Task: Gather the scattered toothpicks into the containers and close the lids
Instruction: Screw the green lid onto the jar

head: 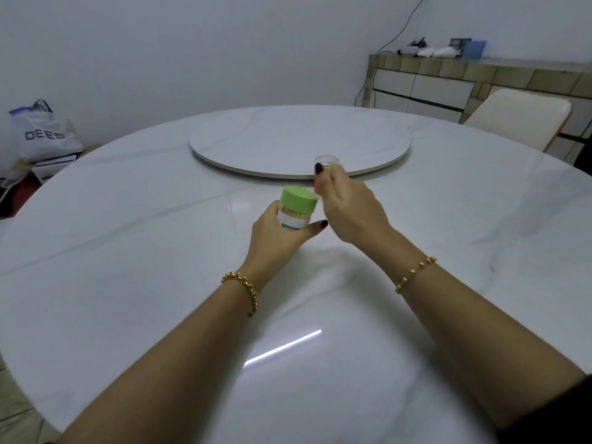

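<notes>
Near the middle of the round white surface (128, 235), a green-lidded toothpick container (295, 223) stands upright or close to it. Its green lid (299, 200) is seated on top. Pale toothpicks (293, 216) show packed behind the clear wall just under the lid, above a white label with a teal band.

The left hand (275, 238) grasps this container from the left. The fingers wrap its lower body and the thumb lies across the near side. Whether the base touches the surface cannot be told; the hand covers it.

Just to the right, the right hand (350, 213) grips a second container (326, 161). This one has a clear cap at the top and an orange part below the dark-nailed thumb. It is motion-blurred, and most of it is hidden by the fingers. Contents cannot be told. The two containers are close together, and contact between them cannot be confirmed.

Each wrist carries a gold bracelet: left (248, 288), right (413, 274).

Behind the hands a marbled turntable (288, 139) sits at the centre of the surface. A strip of light reflects off the near part of the surface.

Farther out, a cream chair (519, 113) stands at the right. A sideboard (432, 88) along the wall holds assorted items. A white bag marked "DEES" (45, 133) rests at the left.
</notes>
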`<act>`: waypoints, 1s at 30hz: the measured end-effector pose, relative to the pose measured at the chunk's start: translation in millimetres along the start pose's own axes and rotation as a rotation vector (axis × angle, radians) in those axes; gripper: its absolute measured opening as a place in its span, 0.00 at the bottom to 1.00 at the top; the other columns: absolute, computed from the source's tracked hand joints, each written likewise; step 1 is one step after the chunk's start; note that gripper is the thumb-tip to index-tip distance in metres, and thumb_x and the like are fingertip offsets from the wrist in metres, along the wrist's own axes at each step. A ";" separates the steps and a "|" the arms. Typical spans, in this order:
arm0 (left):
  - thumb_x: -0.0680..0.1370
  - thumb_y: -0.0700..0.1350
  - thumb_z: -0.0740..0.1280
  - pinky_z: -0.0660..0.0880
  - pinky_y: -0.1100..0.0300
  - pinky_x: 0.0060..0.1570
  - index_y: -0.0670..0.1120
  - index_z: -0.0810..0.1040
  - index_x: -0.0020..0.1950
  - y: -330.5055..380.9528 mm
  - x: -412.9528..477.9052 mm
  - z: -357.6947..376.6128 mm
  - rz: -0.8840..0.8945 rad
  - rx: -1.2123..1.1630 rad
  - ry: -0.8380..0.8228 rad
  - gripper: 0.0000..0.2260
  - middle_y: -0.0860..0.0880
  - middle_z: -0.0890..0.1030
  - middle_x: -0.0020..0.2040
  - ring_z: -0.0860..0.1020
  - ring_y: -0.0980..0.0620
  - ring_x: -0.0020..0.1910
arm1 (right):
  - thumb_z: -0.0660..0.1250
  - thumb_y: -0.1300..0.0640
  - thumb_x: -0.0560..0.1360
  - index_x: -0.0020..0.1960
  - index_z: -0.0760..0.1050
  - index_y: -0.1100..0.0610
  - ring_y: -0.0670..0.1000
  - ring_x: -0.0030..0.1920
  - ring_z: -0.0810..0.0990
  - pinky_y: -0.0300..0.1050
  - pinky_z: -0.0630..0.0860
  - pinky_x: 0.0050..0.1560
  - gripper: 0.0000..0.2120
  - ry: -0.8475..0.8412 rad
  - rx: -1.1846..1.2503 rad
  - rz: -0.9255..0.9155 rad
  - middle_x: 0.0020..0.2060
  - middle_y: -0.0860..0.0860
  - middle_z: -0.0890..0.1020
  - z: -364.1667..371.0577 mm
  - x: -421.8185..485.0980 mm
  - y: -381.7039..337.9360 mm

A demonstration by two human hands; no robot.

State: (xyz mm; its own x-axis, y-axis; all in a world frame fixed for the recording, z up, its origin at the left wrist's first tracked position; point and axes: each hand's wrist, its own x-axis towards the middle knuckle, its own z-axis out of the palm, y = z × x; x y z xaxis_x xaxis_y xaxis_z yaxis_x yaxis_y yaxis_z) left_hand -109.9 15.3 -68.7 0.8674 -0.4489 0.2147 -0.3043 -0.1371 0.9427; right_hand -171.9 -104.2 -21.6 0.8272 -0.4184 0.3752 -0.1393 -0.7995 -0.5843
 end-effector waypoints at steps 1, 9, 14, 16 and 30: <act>0.66 0.57 0.77 0.78 0.56 0.40 0.48 0.74 0.49 -1.5 1.3 -2.4 -0.008 -0.015 0.010 0.20 0.51 0.79 0.41 0.76 0.54 0.38 | 0.46 0.40 0.80 0.51 0.69 0.54 0.53 0.40 0.73 0.49 0.68 0.39 0.21 0.012 0.067 0.045 0.37 0.49 0.76 -0.8 5.5 6.8; 0.74 0.48 0.72 0.78 0.56 0.48 0.47 0.70 0.58 -7.6 19.6 -14.6 -0.077 -0.121 -0.040 0.17 0.51 0.76 0.48 0.76 0.55 0.44 | 0.61 0.45 0.76 0.52 0.71 0.56 0.53 0.41 0.77 0.49 0.74 0.41 0.14 0.003 0.141 0.267 0.42 0.50 0.78 23.5 54.4 74.0; 0.76 0.40 0.69 0.77 0.61 0.51 0.47 0.60 0.66 -11.2 45.3 -6.8 -0.089 -0.115 -0.041 0.24 0.49 0.74 0.52 0.76 0.57 0.46 | 0.68 0.43 0.72 0.61 0.69 0.55 0.50 0.47 0.76 0.48 0.75 0.45 0.24 0.037 0.109 0.234 0.50 0.49 0.75 40.6 72.8 91.9; 0.76 0.39 0.68 0.76 0.59 0.55 0.47 0.58 0.66 -14.3 52.8 -1.4 -0.070 -0.109 -0.019 0.24 0.49 0.73 0.55 0.75 0.56 0.48 | 0.69 0.42 0.70 0.62 0.68 0.55 0.50 0.49 0.76 0.47 0.74 0.45 0.26 0.060 0.107 0.211 0.52 0.48 0.75 47.3 78.3 98.9; 0.75 0.44 0.71 0.72 0.63 0.58 0.49 0.67 0.67 -30.0 71.8 5.8 0.058 -0.007 0.067 0.22 0.52 0.70 0.61 0.71 0.57 0.59 | 0.71 0.40 0.67 0.55 0.72 0.53 0.52 0.52 0.77 0.48 0.74 0.44 0.23 0.062 -0.012 0.147 0.49 0.48 0.80 64.4 115.9 103.1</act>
State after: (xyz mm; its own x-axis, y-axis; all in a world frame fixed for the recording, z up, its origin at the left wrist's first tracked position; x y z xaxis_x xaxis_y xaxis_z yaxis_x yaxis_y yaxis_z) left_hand -40.9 -17.9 -83.1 0.8729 -0.3960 0.2850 -0.3519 -0.1065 0.9299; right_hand -55.2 -207.4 -84.8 0.7619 -0.5573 0.3302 -0.2636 -0.7324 -0.6277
